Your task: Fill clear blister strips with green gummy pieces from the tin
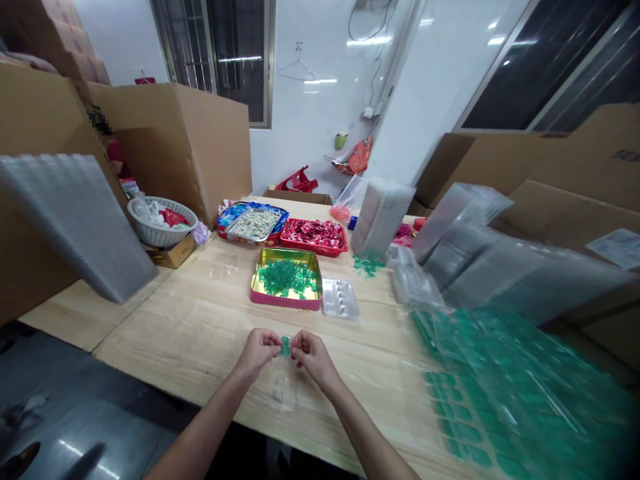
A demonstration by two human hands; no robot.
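A small translucent green plastic piece is pinched between my two hands above the table's near part. My left hand grips its left side with thumb and forefinger. On the opposite side, my right hand has its fingertips closed on the piece. Under them lies a clear plastic tray, hard to make out against the wood. Just beyond my hands stands a gold-lined tin with many loose green pieces inside. A white moulded tray sits against the tin's right side.
Clear trays filled with green pieces cover the table's right side. Stacked clear trays stand behind. A red basket of red packets, a blue tin and a white basket line the back. Another tall stack leans at left.
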